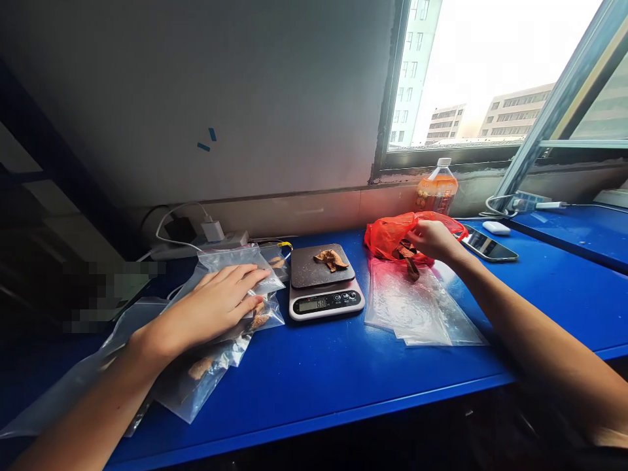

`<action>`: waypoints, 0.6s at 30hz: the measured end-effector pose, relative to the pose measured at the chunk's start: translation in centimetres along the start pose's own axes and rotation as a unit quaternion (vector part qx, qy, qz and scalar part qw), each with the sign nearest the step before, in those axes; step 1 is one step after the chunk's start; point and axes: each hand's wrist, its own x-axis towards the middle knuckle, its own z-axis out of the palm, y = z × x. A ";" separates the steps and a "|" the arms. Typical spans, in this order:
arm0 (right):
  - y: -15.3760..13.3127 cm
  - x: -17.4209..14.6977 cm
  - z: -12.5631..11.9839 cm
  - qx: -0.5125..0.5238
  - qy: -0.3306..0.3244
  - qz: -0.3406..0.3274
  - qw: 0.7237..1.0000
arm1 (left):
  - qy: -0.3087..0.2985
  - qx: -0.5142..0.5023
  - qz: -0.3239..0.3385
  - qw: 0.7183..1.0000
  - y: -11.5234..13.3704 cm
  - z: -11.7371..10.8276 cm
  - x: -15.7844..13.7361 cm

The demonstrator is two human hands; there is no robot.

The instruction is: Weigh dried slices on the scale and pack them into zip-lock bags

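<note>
My left hand (228, 297) lies flat with fingers stretched out on a pile of clear zip bags (184, 392), some holding brown dried pieces (200, 368). My right hand (434, 240) reaches into the mouth of a red plastic bag (385, 235). Its fingers are curled, and the bag and the dark dried slices (413, 269) hide what they grip. Between my hands stands a kitchen scale (326, 306) with a lit display, its last digits hard to read. A curled dried slice (332, 260) rests on the scale's dark plate.
Flat clear bags (417, 314) lie partly under the red bag. Behind it stands an orange-labelled bottle (438, 188). A phone (490, 245) and a white earbud case (496, 227) lie to the right. A white charger (212, 230) and cables run along the wall on the blue table (314, 386).
</note>
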 end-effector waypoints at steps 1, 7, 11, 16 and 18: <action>0.2 0.1 -0.1 -0.003 0.015 0.009 1.000 | -0.002 0.001 0.001 1.000 0.0 0.0 0.0; 0.2 0.2 -0.9 -0.020 0.069 0.057 0.996 | -0.018 0.005 -0.010 1.000 0.0 -0.1 0.0; -0.7 0.0 -1.4 -0.026 0.082 0.061 0.994 | -0.018 0.004 -0.012 1.000 0.0 -0.1 0.0; -1.1 -0.2 -1.8 -0.041 0.090 0.044 0.994 | -0.002 0.004 -0.001 1.000 0.1 0.0 0.0; -1.2 -0.2 -2.1 -0.037 0.091 0.037 0.994 | 0.007 0.001 0.005 1.000 0.1 0.0 0.0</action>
